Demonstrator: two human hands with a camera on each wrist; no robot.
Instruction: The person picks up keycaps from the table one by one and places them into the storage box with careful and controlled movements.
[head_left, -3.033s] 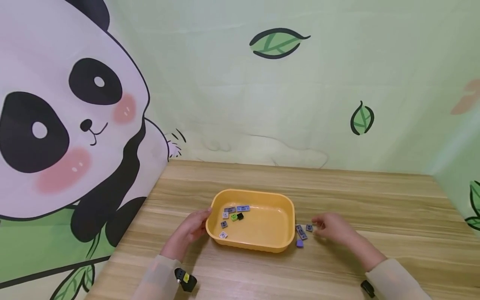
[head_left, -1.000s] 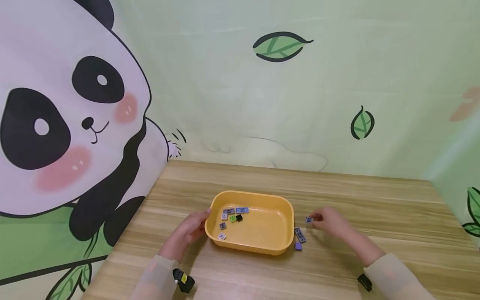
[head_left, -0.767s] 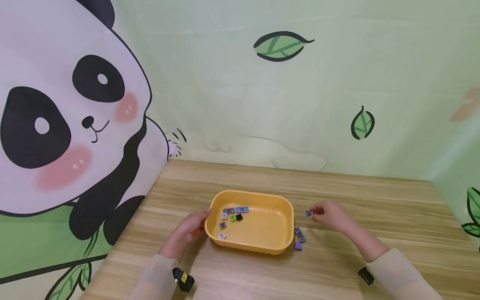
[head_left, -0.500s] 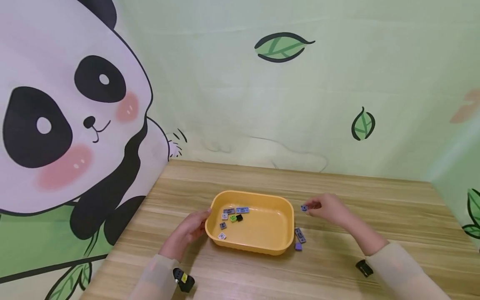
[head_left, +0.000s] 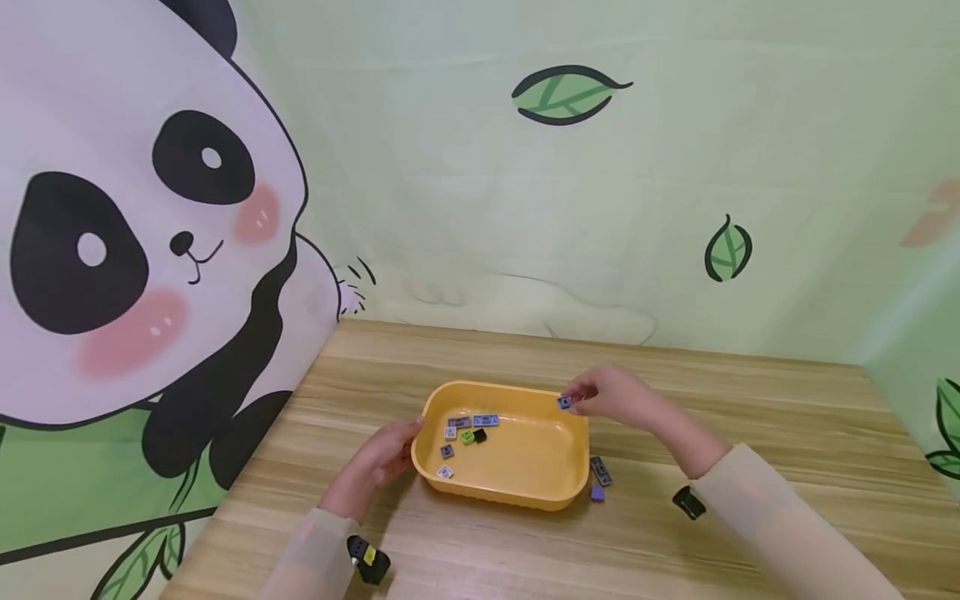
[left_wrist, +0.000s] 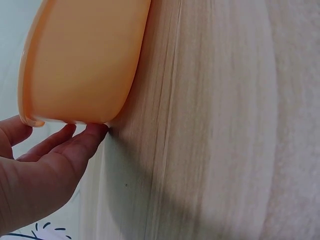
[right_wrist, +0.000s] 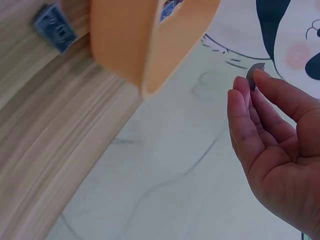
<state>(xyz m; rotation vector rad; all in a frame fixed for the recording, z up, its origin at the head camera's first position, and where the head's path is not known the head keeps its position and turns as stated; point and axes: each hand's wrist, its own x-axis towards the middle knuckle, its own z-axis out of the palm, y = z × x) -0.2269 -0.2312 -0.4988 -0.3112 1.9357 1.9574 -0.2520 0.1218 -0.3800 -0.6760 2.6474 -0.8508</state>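
My right hand [head_left: 617, 395] pinches a small square blue-grey printed tile [head_left: 564, 402] between thumb and fingertips, over the right back rim of a yellow-orange plastic basin [head_left: 525, 467]. In the right wrist view the held tile [right_wrist: 255, 75] shows as a dark sliver at the fingertips. My left hand [head_left: 372, 463] touches the basin's left end from outside; in the left wrist view its fingertips [left_wrist: 97, 131] rest against the outer wall. Several small pieces lie inside the basin, among them a blue strip [head_left: 486, 421], a green piece [head_left: 467, 437] and a black one [head_left: 481, 435].
Right of the basin, on the wooden table [head_left: 480, 554], lie a long grey-blue printed piece [head_left: 601, 471] and a purple piece [head_left: 597, 493]. A black device [head_left: 368, 560] shows at the left sleeve, another [head_left: 688, 503] at the right. A panda-printed cloth [head_left: 225, 275] stands behind.
My right hand has picked up the small square tile from the table and carried it left and up, over the basin's rim. The left hand stays at the basin's left end.
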